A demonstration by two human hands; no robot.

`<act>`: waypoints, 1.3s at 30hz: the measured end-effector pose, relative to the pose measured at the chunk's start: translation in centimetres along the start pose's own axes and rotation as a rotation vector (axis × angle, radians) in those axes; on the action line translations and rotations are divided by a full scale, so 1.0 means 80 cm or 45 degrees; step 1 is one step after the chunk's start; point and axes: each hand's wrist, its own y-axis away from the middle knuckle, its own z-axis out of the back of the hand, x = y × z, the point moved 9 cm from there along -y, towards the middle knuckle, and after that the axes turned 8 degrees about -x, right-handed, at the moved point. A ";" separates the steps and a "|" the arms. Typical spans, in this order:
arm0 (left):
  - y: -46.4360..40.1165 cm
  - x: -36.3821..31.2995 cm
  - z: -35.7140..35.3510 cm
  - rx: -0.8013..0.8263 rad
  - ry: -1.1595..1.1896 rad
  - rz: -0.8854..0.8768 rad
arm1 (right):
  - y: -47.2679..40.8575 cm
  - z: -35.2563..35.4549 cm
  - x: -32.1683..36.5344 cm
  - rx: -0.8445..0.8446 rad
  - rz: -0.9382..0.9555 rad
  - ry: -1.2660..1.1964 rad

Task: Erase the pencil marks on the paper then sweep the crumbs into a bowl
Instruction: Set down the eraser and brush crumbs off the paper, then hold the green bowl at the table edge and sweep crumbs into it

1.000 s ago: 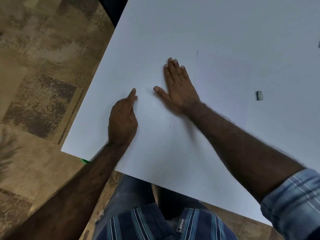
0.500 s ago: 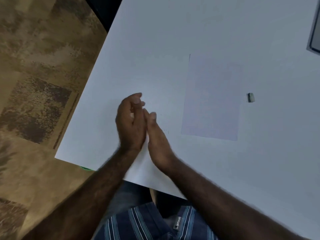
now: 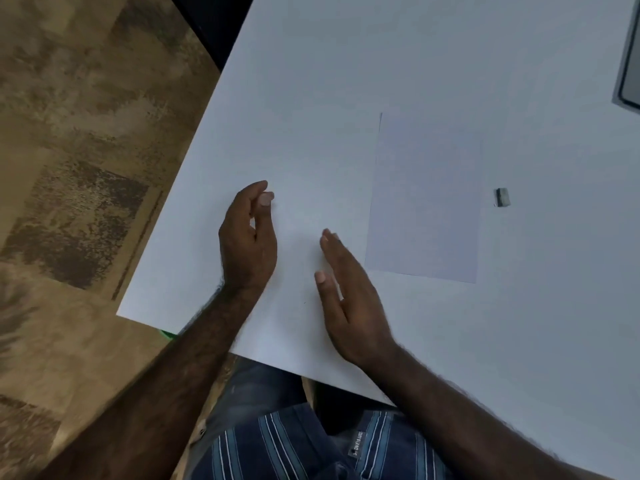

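A pale sheet of paper [image 3: 427,199] lies flat on the white table [image 3: 346,81], right of my hands. A small eraser [image 3: 502,197] rests on the table to the right of the paper. My left hand [image 3: 247,240] stands on its edge near the table's front left corner, fingers curled and cupped, nothing visible in it. My right hand [image 3: 349,303] stands on its edge a short way to the right, fingers straight, palm facing the left hand. A tiny dark crumb [image 3: 304,302] lies between them. No bowl is visible.
A green object [image 3: 168,334] peeks out under the table's front left edge. A grey flat device [image 3: 628,64] sits at the table's far right edge. Patterned brown floor [image 3: 69,168] lies to the left. My lap is below the table's front edge.
My right hand swept leftward off the paper until it met the left hand near the table's front corner. Now the two hands have drawn apart.
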 end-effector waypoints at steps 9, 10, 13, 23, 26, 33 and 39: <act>0.043 0.016 0.033 0.021 -0.011 0.041 | -0.033 -0.006 -0.034 -0.062 0.364 0.421; 0.046 0.023 0.039 0.018 -0.025 0.042 | -0.035 -0.011 -0.037 -0.026 0.378 0.432; 0.052 0.043 0.062 -0.002 -0.037 0.038 | -0.033 -0.016 -0.039 -0.050 0.409 0.359; 0.083 0.072 0.129 -0.088 -0.099 0.075 | 0.046 -0.060 -0.004 -0.089 0.576 0.285; 0.096 0.071 0.139 -0.085 -0.108 0.011 | 0.061 -0.090 0.007 -0.055 0.600 0.309; 0.131 0.084 0.191 -0.039 -0.087 -0.147 | 0.101 -0.148 0.045 -0.071 0.691 0.325; 0.157 0.124 0.245 -0.011 -0.120 -0.193 | 0.159 -0.213 0.067 0.021 0.778 0.338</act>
